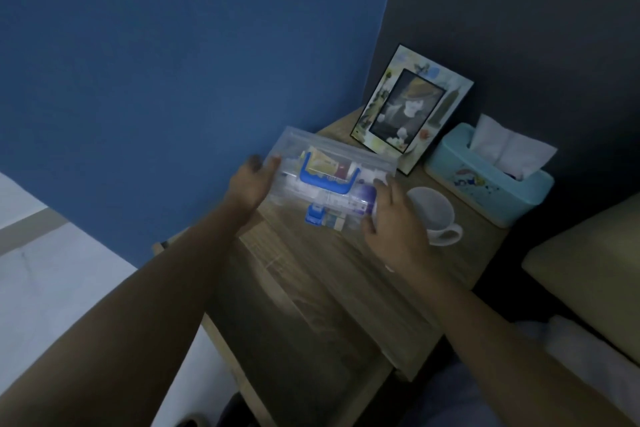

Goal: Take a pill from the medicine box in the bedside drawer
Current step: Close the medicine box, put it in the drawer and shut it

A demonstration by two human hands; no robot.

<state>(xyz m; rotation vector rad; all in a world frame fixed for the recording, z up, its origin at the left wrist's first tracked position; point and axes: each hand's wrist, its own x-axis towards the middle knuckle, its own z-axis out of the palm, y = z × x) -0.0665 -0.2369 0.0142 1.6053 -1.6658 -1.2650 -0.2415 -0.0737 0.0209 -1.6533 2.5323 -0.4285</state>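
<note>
Head view showed us holding the medicine box (325,184) at the centre of the frame, over the back of the tabletop (346,267). Our left hand (251,184) gripped its left end and our right hand (391,218) clasped its right end, fingers wrapped around the clear plastic. We judged the box already out of the drawer, with its blue latch (314,215) apparently closed. What remained, as we saw it: unlatching the lid and picking out a pill. A cup (434,215) sat just right of the box.
</note>
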